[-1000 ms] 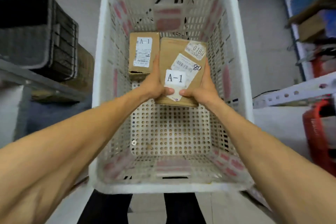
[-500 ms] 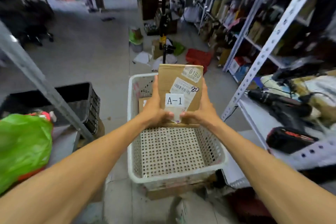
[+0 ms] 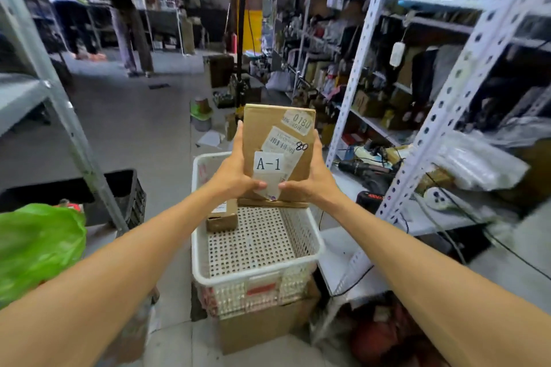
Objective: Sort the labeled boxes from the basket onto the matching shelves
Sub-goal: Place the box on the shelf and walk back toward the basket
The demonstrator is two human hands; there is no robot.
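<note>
Lifted higher above the basket, the A-1 box is gripped by left hand and right hand, and should stay level.

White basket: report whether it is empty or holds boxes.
Not empty: one small cardboard box lies in the white basket; the A-1 box is held above it.

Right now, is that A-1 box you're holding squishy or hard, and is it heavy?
Probably hard: the A-1 box has flat sides and straight edges. Likely light, since the left hand and right hand hold it upright by its sides. Its plain cardboard probably won't slip.
</note>
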